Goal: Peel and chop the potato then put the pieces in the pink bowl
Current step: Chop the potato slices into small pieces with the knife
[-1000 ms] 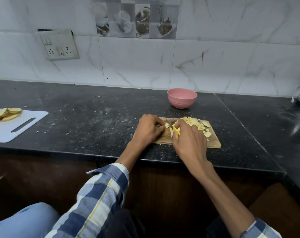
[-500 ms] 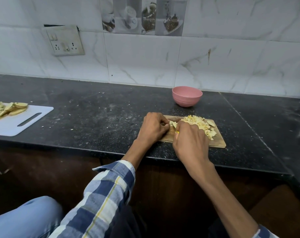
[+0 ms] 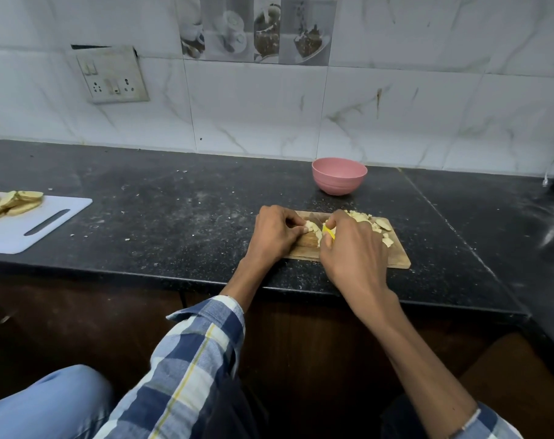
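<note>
Risk: left hand (image 3: 277, 231) pinching the potato piece (image 3: 312, 228) sits at 9 o'clock, touching-close to the knife (image 3: 328, 232) gripped by right hand (image 3: 353, 248); a slip nicks fingertips.

You face a dark speckled counter (image 3: 161, 217) under white marble-look wall tiles (image 3: 396, 106). A switch plate (image 3: 112, 74) hangs askew at left; brown cabinets (image 3: 79, 327) sit below.

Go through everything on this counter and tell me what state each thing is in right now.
Left hand: pinching potato piece.
Right hand: gripping yellow-handled knife.
Chopped pieces: piled on wooden board.
Pink bowl: upright; contents unseen.
White board: slices at one end.
</note>
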`<state>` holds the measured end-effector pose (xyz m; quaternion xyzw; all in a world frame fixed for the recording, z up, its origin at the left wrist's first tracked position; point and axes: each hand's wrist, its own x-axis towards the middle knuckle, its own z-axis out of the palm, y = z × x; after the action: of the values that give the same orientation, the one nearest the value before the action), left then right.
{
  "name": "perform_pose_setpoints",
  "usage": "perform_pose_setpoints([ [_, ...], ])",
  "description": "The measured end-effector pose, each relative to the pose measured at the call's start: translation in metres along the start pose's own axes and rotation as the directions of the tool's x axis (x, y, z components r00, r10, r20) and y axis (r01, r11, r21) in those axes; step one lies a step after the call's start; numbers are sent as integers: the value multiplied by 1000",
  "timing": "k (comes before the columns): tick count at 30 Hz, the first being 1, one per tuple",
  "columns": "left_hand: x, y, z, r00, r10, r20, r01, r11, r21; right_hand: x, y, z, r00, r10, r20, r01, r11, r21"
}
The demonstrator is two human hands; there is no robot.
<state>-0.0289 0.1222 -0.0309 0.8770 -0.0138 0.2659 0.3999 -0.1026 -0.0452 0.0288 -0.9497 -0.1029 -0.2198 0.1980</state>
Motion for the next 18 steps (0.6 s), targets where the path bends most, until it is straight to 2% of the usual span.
perform_pose_setpoints([
  [9,0,-1,2,1000,-15,-4,15,1000,1,24,-12,16,994,7,105,-6,1000,-8],
  [18,-1,3,3,1000,-11,-7,11,1000,18,21,-11,-11,982,30,186,-13,996,-89],
])
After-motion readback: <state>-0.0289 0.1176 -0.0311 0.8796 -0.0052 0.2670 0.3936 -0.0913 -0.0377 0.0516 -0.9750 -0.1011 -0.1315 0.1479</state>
